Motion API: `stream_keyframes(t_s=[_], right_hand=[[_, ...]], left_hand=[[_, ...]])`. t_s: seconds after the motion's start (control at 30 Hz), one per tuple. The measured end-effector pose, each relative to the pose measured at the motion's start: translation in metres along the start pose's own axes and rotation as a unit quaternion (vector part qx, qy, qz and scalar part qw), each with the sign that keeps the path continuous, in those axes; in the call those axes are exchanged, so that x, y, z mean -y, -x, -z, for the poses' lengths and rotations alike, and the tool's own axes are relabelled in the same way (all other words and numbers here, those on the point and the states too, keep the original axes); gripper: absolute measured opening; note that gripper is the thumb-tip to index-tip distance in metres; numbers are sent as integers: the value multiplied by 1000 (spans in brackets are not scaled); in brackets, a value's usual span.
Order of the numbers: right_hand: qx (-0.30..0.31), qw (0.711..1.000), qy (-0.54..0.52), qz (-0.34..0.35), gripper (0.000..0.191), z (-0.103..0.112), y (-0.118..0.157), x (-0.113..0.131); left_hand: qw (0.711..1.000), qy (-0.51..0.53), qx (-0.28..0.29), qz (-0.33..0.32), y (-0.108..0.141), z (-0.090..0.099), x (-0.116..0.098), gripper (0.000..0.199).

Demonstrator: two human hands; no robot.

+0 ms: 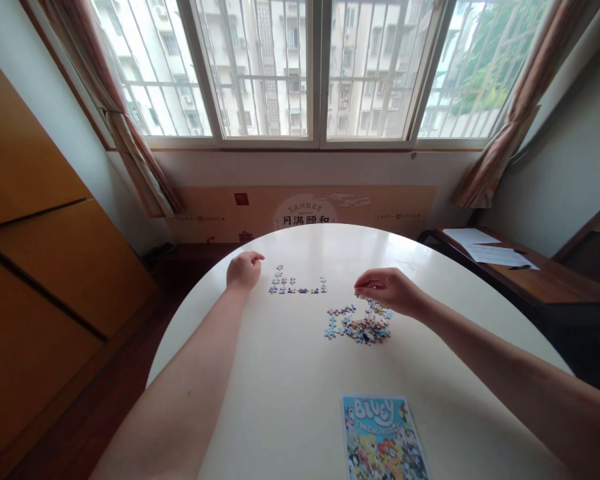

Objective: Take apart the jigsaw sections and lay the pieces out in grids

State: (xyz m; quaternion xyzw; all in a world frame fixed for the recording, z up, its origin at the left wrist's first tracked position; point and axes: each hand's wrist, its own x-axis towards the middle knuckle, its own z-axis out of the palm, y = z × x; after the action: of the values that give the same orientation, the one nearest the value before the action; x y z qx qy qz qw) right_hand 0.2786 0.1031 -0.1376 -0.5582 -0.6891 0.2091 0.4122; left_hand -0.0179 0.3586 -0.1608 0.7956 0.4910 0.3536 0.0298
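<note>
My left hand point(244, 270) rests curled on the far left of the table, its thumb side toward a partly laid jigsaw puzzle point(303, 291). Nothing shows in its closed fingers. The laid pieces form a bottom row with short columns rising at both ends. Over the far edge of a heap of loose puzzle pieces point(367, 329) is my right hand point(387, 288), its fingertips pinched together. Whatever they may hold is too small to make out. Nearer to me lies a blue picture sheet point(383, 437) printed "BLUEY" with cartoon dogs.
The round white table point(275, 387) carries all of this. Beyond it stand a printed cardboard panel point(380, 208) and a barred window point(267, 73). On the right, papers point(497, 255) lie on a wooden side table point(560, 273). Wooden cabinets point(40, 280) are on the left.
</note>
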Motion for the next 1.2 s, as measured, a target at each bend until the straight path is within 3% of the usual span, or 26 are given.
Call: stream_keyframes(t_s=[0.07, 0.13, 0.33, 0.47, 0.87, 1.2], right_hand=[[22, 998, 57, 27, 14, -11, -20, 7], [26, 996, 78, 26, 21, -23, -43, 11], [29, 993, 43, -103, 13, -61, -116, 7], [66, 986, 67, -139, 9, -83, -141, 0], [74, 949, 216, -219, 21, -78, -153, -2], [101, 945, 262, -169, 21, -83, -149, 5]], left_hand=[[1000, 1, 1, 1, 0, 0, 1, 32], [1000, 0, 0, 4, 0, -1, 2, 33], [1000, 3, -1, 0, 0, -4, 6, 33], [1000, 3, 0, 0, 0, -3, 5, 33], [1000, -5, 7, 7, 0, 0, 1, 32], [1000, -6, 11, 2, 0, -2, 2, 32]])
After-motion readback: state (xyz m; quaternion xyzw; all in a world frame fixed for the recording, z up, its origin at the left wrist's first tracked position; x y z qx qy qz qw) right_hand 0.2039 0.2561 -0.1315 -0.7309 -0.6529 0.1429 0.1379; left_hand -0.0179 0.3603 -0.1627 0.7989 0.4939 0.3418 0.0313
